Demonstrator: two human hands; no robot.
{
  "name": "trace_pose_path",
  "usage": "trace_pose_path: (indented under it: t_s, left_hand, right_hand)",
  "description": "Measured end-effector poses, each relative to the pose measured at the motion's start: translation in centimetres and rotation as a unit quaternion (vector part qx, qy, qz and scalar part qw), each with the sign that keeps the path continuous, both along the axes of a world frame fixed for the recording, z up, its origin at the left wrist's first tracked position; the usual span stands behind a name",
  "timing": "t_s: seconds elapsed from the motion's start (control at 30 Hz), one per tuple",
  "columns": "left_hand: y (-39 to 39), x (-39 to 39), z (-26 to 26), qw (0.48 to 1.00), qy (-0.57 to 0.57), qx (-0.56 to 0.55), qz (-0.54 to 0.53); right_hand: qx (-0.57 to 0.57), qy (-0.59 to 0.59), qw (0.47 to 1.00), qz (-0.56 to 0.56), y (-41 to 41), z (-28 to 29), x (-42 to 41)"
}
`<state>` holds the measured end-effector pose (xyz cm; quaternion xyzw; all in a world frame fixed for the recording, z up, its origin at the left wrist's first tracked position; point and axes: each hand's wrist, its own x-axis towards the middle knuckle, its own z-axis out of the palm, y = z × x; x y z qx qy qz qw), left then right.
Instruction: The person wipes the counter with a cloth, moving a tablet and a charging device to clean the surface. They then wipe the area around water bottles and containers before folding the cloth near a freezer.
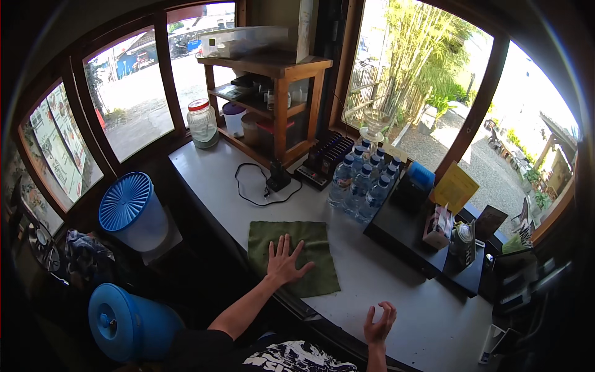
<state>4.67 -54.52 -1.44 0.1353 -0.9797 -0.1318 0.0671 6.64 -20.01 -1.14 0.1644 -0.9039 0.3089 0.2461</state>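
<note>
A green cloth (320,246) lies spread nearly flat on the white counter (372,269), close to its front edge. My left hand (284,264) rests palm down on this cloth with the fingers spread. My right hand (381,323) is raised near the counter's front edge, to the right of the cloth. Its fingers are loosely curled and apart, and nothing shows between them. Beyond the cloth, a black power adapter (279,176) sits with its cord looped over the counter.
Several plastic water bottles (360,186) stand grouped beside a black cash drawer (404,232). A wooden shelf (281,107) and a red-lidded jar (203,128) occupy the back. On the left are a blue-lidded container (135,214) and a blue lidded bucket (135,321).
</note>
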Motion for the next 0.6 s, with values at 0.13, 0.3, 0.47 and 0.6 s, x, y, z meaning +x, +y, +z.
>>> trace_pose_path:
  t_s: [0.13,0.3,0.47,0.6]
  left_hand:
    - [1.3,1.0,-1.4,0.999,0.033,-0.016,-0.032]
    - [1.2,2.5,-1.6,0.987,0.075,-0.019,-0.142]
    - [-1.9,1.9,-0.7,0.987,0.053,-0.017,-0.149]
    - [-4.0,0.3,-0.4,0.994,0.013,0.000,-0.106]
  right_hand:
    - [0.010,0.008,1.000,-0.027,-2.2,0.8,0.3]
    - [0.065,0.011,0.997,-0.027,-4.4,-0.7,-0.3]
    - [0.085,0.016,0.996,-0.030,-5.3,-0.7,-0.8]
    - [0.081,-0.013,0.996,-0.019,-5.2,-1.8,-1.1]
